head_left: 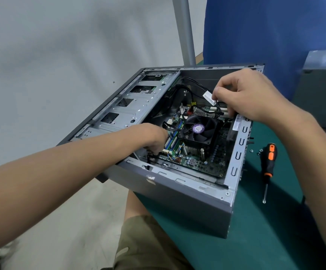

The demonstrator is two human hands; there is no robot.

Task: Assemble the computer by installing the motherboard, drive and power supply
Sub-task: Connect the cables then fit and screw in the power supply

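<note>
Open computer case [177,207] overhanging the left edge of the tabletop [265,230], motherboard [203,162] seated inside; right hand [255,94] pinches a black cable bundle [197,85], best routed clear of the fan [198,129], while left hand [152,137] reaches in, grip hidden.

We log a screwdriver [268,164] with a black and orange handle, lying flat on the green table cover [275,230], below the right hand [255,98] and slightly to its right. Its shaft tip points toward us. A few loose screws [256,152] sit just beside the handle's far end, on its left. Beyond the right hand we note a blue panel [265,32], and a grey pole [184,30] stands left of it. Right of the right hand is a grey metal box [321,98], partly cut off. Past the left hand [154,139] lies a pale grey surface [41,55]; we cannot tell whether it is wall or floor.
</note>
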